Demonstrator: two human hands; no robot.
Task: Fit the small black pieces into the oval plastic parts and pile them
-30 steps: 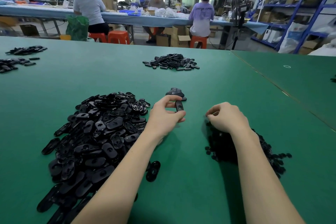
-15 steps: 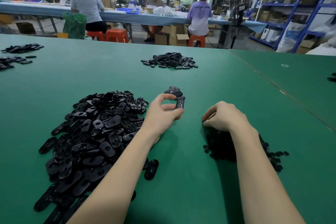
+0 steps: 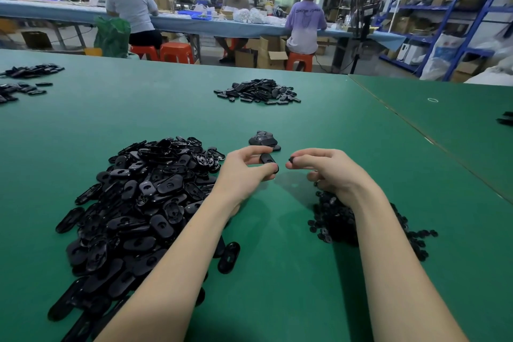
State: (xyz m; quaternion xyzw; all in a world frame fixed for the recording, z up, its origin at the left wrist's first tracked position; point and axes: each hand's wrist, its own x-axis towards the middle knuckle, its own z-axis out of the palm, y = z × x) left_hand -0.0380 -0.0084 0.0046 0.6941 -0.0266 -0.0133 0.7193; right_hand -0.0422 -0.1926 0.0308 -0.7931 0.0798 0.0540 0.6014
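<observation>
— What have you got in your left hand [image 3: 247, 172]?

— You pinch one oval part [image 3: 268, 160] between thumb and fingers, held just above the green table [image 3: 319, 125]. The part is tilted, one end pointing away from you, the other end at your thumb tip.

— And the right hand [image 3: 330, 172]?

— Your thumb and forefinger pinch a small black piece [image 3: 291, 159] at their tips. The other fingers are curled under the palm; whether they hold more pieces you cannot tell from here. The piece is near the oval part but not touching it: there is a narrow gap between your two hands.

— Where are the loose parts?

— The big heap of ovals [image 3: 138, 203] lies to your left, under and beside your left forearm, with one stray oval [image 3: 229, 257] lying apart on its right edge. The heap of small pieces [image 3: 338, 219] lies under your right wrist and spreads to its right.

— And the pile?

— A small pile [image 3: 263, 140] sits just beyond your left fingertips, on the table, apart from both heaps. Whether its ovals carry pieces is too small to tell.

— Anything else on the table?

— A far heap [image 3: 258, 91] of black parts lies well beyond the pile, and more parts [image 3: 25, 78] lie at the far left edge. Behind the table, people [image 3: 133, 8] sit on orange stools [image 3: 175, 51] at a long bench.
</observation>
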